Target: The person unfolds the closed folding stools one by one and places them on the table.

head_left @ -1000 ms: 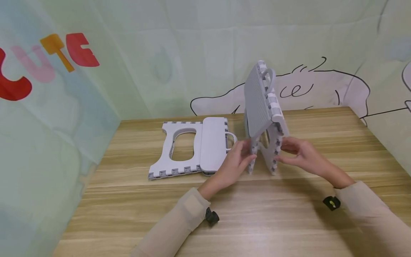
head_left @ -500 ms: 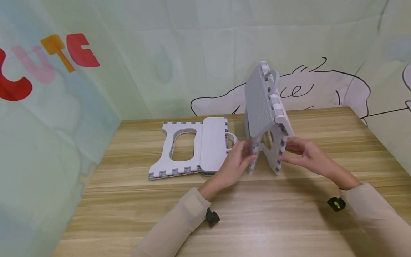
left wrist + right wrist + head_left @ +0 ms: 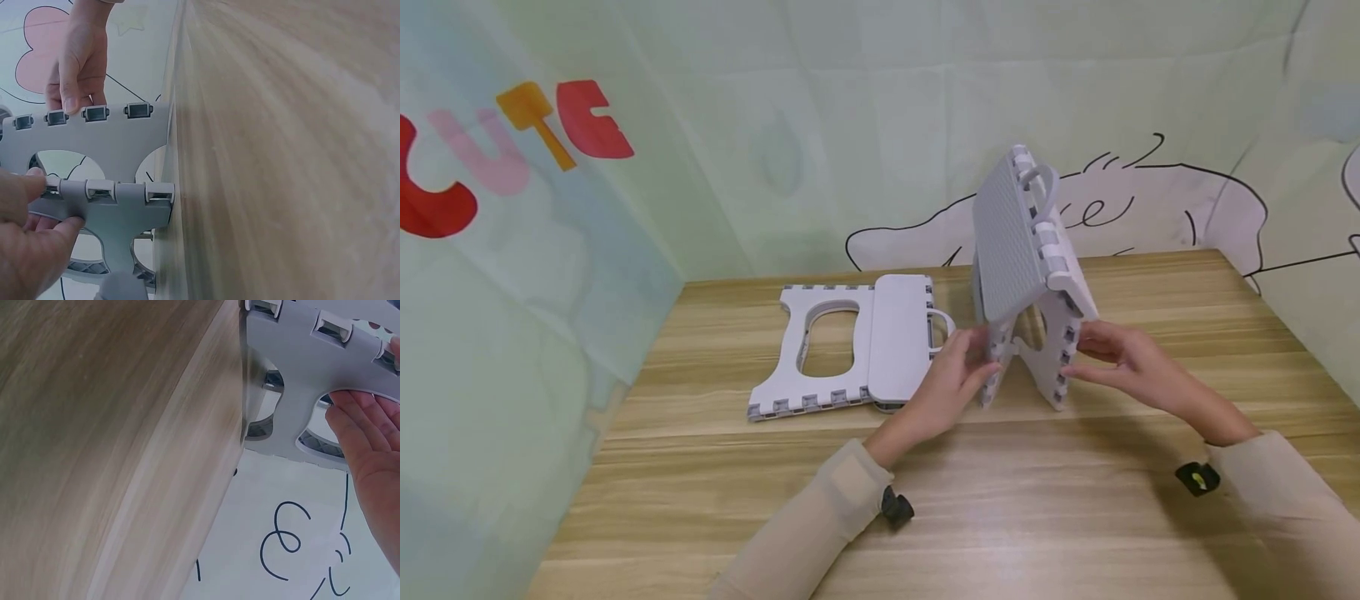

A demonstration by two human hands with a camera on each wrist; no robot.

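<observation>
A grey-white folding step stool (image 3: 1004,242) stands on its legs, half unfolded, its two seat halves peaked like a roof. A loop handle (image 3: 1043,190) sticks out by the top fold. My left hand (image 3: 942,385) grips the near edge of the left leg panel, thumb in front; the left wrist view shows the fingers curled behind that panel (image 3: 115,219). On the other side, my right hand (image 3: 1123,367) pinches the right leg panel, its fingers reaching behind the panel's oval opening (image 3: 322,428) in the right wrist view.
A second folding stool (image 3: 898,337) lies folded flat on the wooden table (image 3: 1000,517), left of the standing one and beside my left hand. A printed cloth backdrop (image 3: 880,125) rises behind the table's rear edge and along its left side.
My right hand has moved to the right with the right leg panel, so the legs stand wider apart and the seat halves have spread. The left hand stays in place.
</observation>
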